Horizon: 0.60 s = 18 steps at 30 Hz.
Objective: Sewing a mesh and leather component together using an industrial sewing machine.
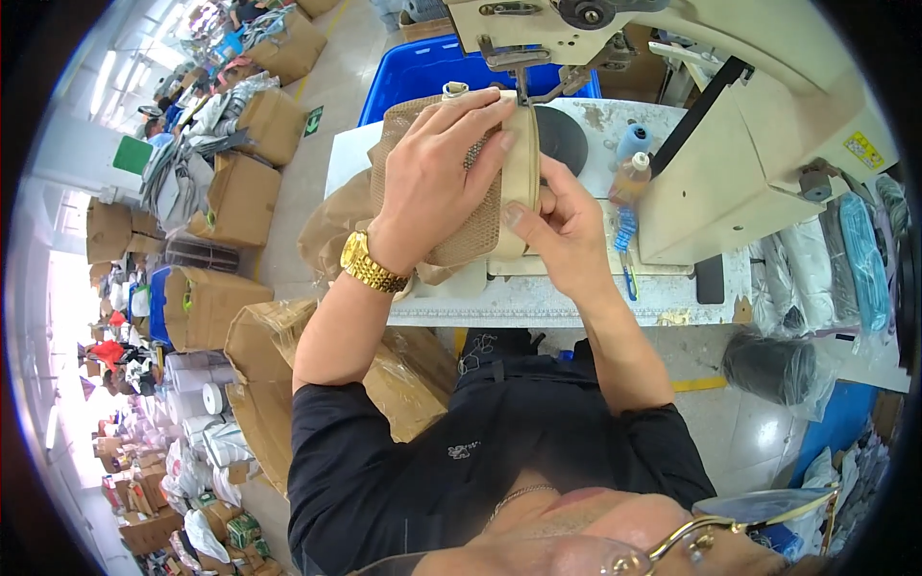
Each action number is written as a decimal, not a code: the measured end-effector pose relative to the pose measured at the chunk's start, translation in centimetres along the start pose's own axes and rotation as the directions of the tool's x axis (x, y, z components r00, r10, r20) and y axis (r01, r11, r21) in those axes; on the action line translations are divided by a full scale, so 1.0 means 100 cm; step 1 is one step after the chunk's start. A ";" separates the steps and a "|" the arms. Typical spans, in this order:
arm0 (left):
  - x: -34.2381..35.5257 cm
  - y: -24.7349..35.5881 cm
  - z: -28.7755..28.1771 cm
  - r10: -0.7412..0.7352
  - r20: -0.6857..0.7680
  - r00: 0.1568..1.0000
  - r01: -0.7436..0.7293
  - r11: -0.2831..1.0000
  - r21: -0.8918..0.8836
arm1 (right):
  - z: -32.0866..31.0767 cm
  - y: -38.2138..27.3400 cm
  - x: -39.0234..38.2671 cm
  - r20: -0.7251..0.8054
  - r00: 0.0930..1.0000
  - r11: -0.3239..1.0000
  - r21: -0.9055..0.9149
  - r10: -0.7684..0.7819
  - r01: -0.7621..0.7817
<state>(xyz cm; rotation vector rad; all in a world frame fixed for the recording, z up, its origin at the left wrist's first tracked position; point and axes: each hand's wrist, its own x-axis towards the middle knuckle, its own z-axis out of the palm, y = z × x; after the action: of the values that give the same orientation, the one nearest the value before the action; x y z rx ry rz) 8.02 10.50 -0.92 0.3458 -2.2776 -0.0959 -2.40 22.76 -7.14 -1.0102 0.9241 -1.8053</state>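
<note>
A tan sewn fabric piece with a mesh panel and a pale beige band along its right edge is under the needle area of a sewing machine. My left hand lies flat over the mesh, fingers stretched toward the needle and thumb apart. On the near right side my right hand pinches the band's edge, thumb on top and the other fingers partly hidden beneath. Looser tan cloth hangs off to the left. The fabric's underside is hidden.
The white worktable carries a blue thread spool, a small oil bottle, a blue-handled brush and a dark phone-like slab. A blue bin stands behind. Cardboard boxes fill the left side; wrapped fabric bundles lie right.
</note>
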 end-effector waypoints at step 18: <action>-0.013 0.017 -0.007 -0.083 0.080 0.993 0.086 0.996 -0.034 | -0.009 -0.006 0.010 0.050 0.998 0.999 -0.032 -0.030 0.032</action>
<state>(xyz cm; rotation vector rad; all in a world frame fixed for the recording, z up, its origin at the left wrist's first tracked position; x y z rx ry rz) 8.97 12.49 -1.12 0.4260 -2.3360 -0.1981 -3.73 22.28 -6.75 -1.0904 0.9149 -1.7877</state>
